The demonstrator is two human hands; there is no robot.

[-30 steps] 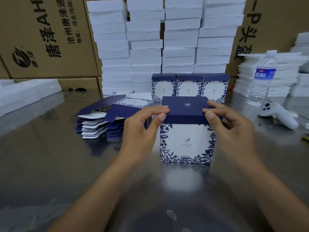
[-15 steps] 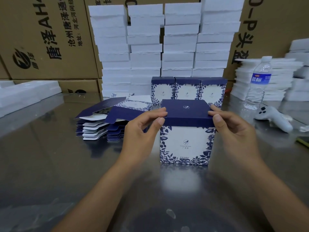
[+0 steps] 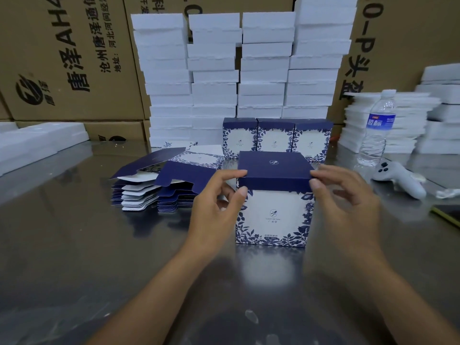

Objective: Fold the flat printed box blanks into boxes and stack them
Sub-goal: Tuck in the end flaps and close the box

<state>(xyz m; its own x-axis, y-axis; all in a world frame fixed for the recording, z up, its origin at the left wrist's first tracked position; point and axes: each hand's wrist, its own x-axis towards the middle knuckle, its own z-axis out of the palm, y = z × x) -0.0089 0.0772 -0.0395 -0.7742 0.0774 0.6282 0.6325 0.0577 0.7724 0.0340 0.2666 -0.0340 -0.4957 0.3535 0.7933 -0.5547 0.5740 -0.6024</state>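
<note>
Both hands have slid back a little to the front corners of the lid (image 3: 273, 168), and the right hand's fingers no longer lie across its top. The folded box (image 3: 273, 215) stands upright on the shiny metal table (image 3: 74, 245), right in the middle, in front of the person. Its dark blue lid is down on top of it. The left hand (image 3: 219, 207) pinches the lid's left front corner, with one finger on top and the thumb (image 3: 242, 192) pressed on the front. The other fingers are curled behind. The right hand (image 3: 348, 200) pinches the right front corner the same way, with its fingertips just touching the edge. Just behind the box, three finished boxes (image 3: 275, 138) stand side by side in a row. To the left lies a pile of flat blanks (image 3: 159, 185), blue on one side and white on the other. Tall stacks of white foam (image 3: 236, 70) stand at the back, against big brown cartons (image 3: 62, 58). On the right are a water bottle (image 3: 377, 128) and, near it, a white controller (image 3: 398, 180) lying on the table.
</note>
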